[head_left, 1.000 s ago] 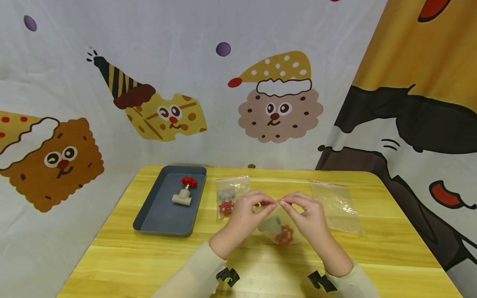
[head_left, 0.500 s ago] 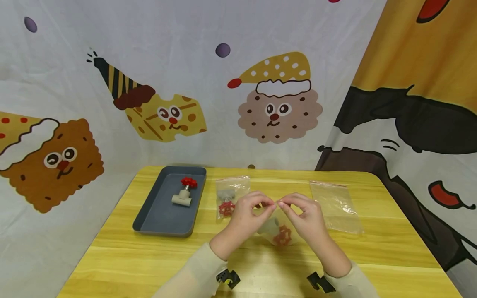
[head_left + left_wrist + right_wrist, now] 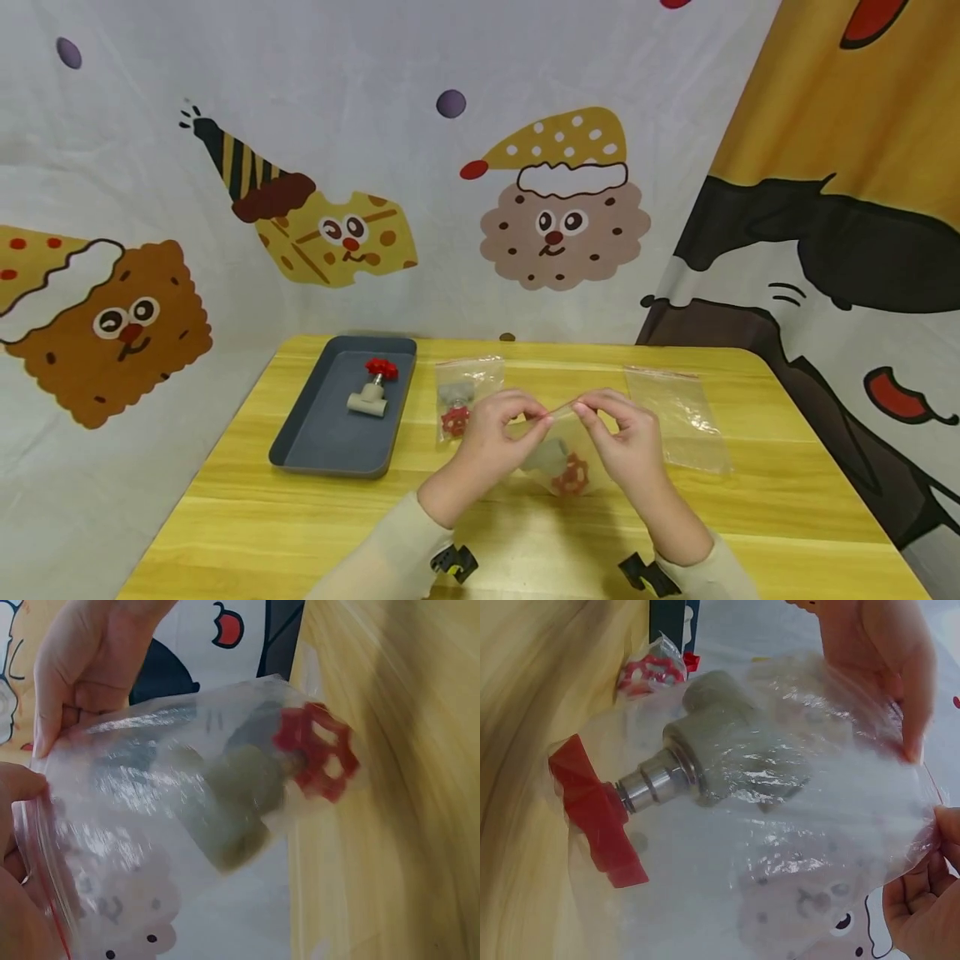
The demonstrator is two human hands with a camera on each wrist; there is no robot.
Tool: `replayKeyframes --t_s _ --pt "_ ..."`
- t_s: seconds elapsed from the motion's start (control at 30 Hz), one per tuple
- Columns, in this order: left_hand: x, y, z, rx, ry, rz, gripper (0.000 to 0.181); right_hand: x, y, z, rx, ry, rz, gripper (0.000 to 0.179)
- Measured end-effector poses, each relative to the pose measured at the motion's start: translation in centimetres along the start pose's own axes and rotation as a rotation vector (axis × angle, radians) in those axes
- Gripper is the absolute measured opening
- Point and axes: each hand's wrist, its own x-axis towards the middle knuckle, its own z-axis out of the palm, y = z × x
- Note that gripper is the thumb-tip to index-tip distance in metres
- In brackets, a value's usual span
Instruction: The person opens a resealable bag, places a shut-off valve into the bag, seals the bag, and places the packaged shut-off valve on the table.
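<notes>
My left hand [image 3: 498, 429] and right hand [image 3: 632, 433] pinch a zip bag [image 3: 120, 802] by its top edge | red-wheeled stop valve [image 3: 244, 784] inside, below hands | slack pinch could drop it

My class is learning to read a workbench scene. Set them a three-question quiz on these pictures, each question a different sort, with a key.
1. Count: how many valves with red, wheel-shaped handles show in the head view?
2. True or false: one valve lies unbagged in the grey rectangular tray.
3. Multiple choice: what do the left hand and right hand both pinch?
a) the tray's rim
b) a valve's handle
c) the edge of a clear plastic bag with a valve inside

Key: 1. Three. 2. True. 3. c.
</notes>
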Motion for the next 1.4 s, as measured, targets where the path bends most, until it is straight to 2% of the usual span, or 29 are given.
replayKeyframes --t_s 0.1,0.4,0.67,0.97,1.23,1.4 --pt "-0.3 -0.2 -0.1 0.006 0.005 0.023 0.011 -0.1 0.2 -0.2 -0.008 0.009 -0.002 0.005" --pt "-0.7 -0.5 -0.5 0.012 0.002 0.017 0.007 0.0 0.2 -0.1 -0.004 0.014 -0.003 0.005" --pt "-1.3 -0.9 -0.9 0.067 0.025 -0.018 0.004 0.1 0.5 -0.1 -0.013 0.016 0.031 0.008" --pt "-1.8 -1.3 -1.2 0.133 0.032 0.030 0.005 0.1 0.7 -0.1 -0.015 0.033 0.021 0.007" --pt "-2.5 -2.0 -1.6 0.181 0.040 0.044 0.006 0.1 0.9 -0.4 -0.054 0.047 0.043 0.005" --pt "-2.9 -2.4 -1.9 0.191 0.045 0.054 0.008 0.5 -0.1 -0.5 -0.069 0.091 0.047 0.009"
